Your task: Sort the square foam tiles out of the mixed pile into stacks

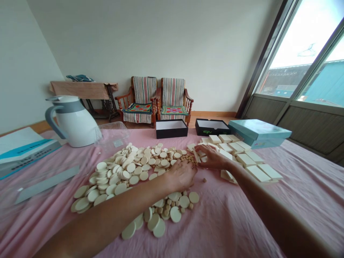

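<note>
My left hand point(182, 175) is low over the pink cloth, palm down, its fingers loosely bent and slightly apart. It lies at the right edge of the heap of round wooden discs point(130, 167), beside small wooden cubes point(188, 158). Its fingertips are partly hidden, and I see nothing held in it. My right hand point(212, 156) reaches in from the right, thumb and fingers closed around a pale rectangular wooden tile point(196, 155) standing tilted. More flat rectangular tiles point(245, 159) are spread beside and behind this hand. A lone cube point(204, 180) lies below it.
Two black open boxes point(172, 133) point(212, 129) and a light blue lidded box point(259, 132) stand along the far edge. At left are a white jug point(77, 123), a clear plastic container point(113, 134) and a blue-and-white box point(27, 154). More discs point(158, 227) lie nearer me.
</note>
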{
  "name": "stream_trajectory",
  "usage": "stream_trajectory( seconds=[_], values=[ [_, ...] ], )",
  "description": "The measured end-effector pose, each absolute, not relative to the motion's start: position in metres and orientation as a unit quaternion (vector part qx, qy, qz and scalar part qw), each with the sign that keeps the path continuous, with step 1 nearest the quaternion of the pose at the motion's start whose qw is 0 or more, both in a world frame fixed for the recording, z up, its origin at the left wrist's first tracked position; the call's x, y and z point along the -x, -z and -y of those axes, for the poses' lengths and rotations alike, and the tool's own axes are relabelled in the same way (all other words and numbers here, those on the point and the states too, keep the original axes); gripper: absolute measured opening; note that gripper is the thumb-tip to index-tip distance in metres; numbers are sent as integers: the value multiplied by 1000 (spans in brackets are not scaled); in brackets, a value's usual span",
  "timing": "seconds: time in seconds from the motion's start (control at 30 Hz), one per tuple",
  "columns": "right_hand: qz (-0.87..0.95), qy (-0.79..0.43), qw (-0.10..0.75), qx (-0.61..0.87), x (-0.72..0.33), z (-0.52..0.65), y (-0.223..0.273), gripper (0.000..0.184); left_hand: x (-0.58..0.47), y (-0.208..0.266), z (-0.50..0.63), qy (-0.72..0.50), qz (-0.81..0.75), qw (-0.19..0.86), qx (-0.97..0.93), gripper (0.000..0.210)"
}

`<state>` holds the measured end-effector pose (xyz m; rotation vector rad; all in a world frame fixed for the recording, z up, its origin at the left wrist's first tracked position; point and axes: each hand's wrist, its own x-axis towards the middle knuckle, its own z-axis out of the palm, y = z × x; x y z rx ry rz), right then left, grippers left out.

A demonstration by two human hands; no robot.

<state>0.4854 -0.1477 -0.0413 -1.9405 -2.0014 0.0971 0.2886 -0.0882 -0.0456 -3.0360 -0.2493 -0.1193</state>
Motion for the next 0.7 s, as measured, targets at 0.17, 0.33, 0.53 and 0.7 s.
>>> stream_trajectory(
  seconds=[0.17, 0.33, 0.53, 0.7],
  values=[
    [670, -104, 266, 686, -479, 152, 34, 49, -269, 41, 77, 22, 116, 47, 992, 21],
    [667, -116, 331, 657, -486, 157, 22, 44, -259, 42, 70, 14, 141, 50, 989, 22],
    [612, 21, 274, 742, -523, 169, 22, 47, -254, 41, 58, 25, 177, 76, 981, 18],
    [553, 91, 142, 816, -531, 176, 27, 50, -264, 39, 60, 74, 136, 75, 985, 17]
  ],
)
